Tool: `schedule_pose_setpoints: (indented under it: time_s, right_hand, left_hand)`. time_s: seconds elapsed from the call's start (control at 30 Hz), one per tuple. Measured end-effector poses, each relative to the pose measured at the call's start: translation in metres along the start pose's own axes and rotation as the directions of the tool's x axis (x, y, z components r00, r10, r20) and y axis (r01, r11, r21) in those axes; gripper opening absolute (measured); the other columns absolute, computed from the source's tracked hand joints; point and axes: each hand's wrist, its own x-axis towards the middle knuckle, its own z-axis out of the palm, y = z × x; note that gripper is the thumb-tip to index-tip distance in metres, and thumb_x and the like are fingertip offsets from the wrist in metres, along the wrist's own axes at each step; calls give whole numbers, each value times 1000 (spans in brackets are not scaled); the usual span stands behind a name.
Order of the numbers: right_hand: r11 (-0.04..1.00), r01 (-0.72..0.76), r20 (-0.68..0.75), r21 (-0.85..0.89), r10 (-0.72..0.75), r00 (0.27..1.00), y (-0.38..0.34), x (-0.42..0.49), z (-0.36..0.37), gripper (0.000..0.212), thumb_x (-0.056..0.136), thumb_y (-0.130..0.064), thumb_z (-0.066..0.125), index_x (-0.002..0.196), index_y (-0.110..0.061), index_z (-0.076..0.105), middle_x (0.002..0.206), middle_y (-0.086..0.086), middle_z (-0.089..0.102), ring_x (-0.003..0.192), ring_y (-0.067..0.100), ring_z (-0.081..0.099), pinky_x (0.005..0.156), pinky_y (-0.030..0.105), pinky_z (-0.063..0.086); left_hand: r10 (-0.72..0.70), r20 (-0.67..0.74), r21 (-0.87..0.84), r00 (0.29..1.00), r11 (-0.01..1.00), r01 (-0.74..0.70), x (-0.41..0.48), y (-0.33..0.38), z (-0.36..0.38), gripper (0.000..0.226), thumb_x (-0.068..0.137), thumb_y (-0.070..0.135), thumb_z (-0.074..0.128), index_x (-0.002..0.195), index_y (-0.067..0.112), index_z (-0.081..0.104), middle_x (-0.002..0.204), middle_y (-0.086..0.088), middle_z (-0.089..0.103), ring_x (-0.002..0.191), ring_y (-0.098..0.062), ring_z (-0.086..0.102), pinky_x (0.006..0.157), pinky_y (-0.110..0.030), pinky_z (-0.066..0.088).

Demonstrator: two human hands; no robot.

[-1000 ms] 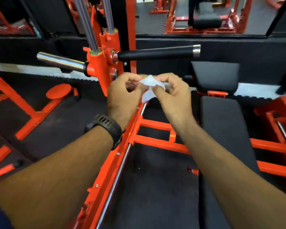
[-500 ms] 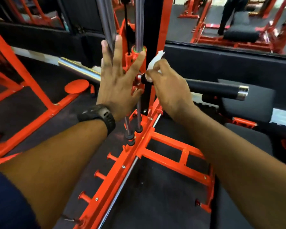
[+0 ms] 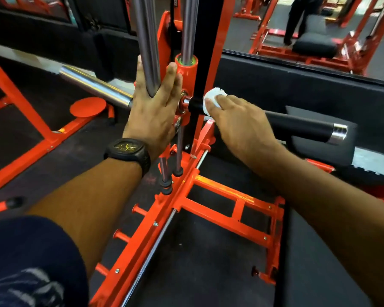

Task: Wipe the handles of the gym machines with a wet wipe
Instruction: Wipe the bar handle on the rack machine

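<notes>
Right hand (image 3: 237, 120) now wraps the wet wipe (image 3: 211, 97) onto the handle (image 3: 297, 125), at its left end.
Moments ago I only pinched it; left hand (image 3: 153, 107), flat, braces the guide rod (image 3: 145, 41) (wiping can begin).

The handle (image 3: 297, 125) has a matt black covering and a polished metal end cap (image 3: 339, 132). The wipe (image 3: 211, 97) looks like soft, white, crumpled cloth or paper. The frame (image 3: 217, 193) is metal under glossy orange paint. The upright rods (image 3: 145, 41) and the side bar (image 3: 95, 86) are smooth, bright chrome. The watch (image 3: 128, 149) looks like matt black plastic, the floor (image 3: 42, 169) like dull dark rubber
</notes>
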Motion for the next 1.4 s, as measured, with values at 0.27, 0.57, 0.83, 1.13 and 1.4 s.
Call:
schedule_pose_setpoints:
  time_s: [0.27, 0.57, 0.83, 1.13, 1.4]
  right_hand:
    - [995, 76, -141, -64, -84, 986, -3, -6, 13, 48, 89, -10, 39, 132, -4, 60, 132, 20, 60, 116, 35, 61, 96, 41, 51]
    - [985, -125, 6, 118, 125, 992, -24, 27, -2, 30, 97, -12, 46, 125, -15, 55, 112, 7, 63, 101, 27, 62, 83, 42, 50]
    - [955, -203, 125, 217, 179, 976, -7, 27, -16, 17, 97, -9, 49, 109, -17, 59, 78, -2, 52, 67, 17, 50, 62, 34, 40]
    - [995, 78, -180, -69, -89, 980, -3, -17, 20, 52, 90, -6, 32, 137, 1, 54, 136, 20, 57, 123, 35, 57, 104, 40, 46]
    - [981, 124, -177, -147, -150, 973, 10, -29, 23, 50, 90, -9, 32, 132, 5, 58, 135, 25, 58, 123, 39, 59, 105, 43, 44]
  left_hand:
    - [74, -55, 89, 996, 994, -69, -2, -4, -5, 92, 89, 34, 59, 155, -1, 7, 163, -19, 1, 151, -42, 9, 117, -66, 17]
    - [111, -225, 193, 968, 979, -67, -2, -3, -8, 83, 80, 33, 72, 147, -2, 38, 153, -16, 23, 142, -38, 23, 111, -62, 33]
    - [60, -70, 98, 996, 994, -53, -4, -4, 1, 90, 91, 32, 63, 155, 1, 7, 163, -17, 6, 149, -41, 18, 118, -61, 10]
    - [150, -141, 371, 979, 924, -88, -8, 1, -14, 87, 80, 51, 70, 148, 5, 43, 154, -15, 15, 145, -30, 12, 112, -57, 35]
    - [131, -182, 199, 974, 976, -94, -9, 1, 2, 81, 83, 41, 68, 149, 3, 40, 154, -15, 13, 146, -34, 14, 112, -59, 34]
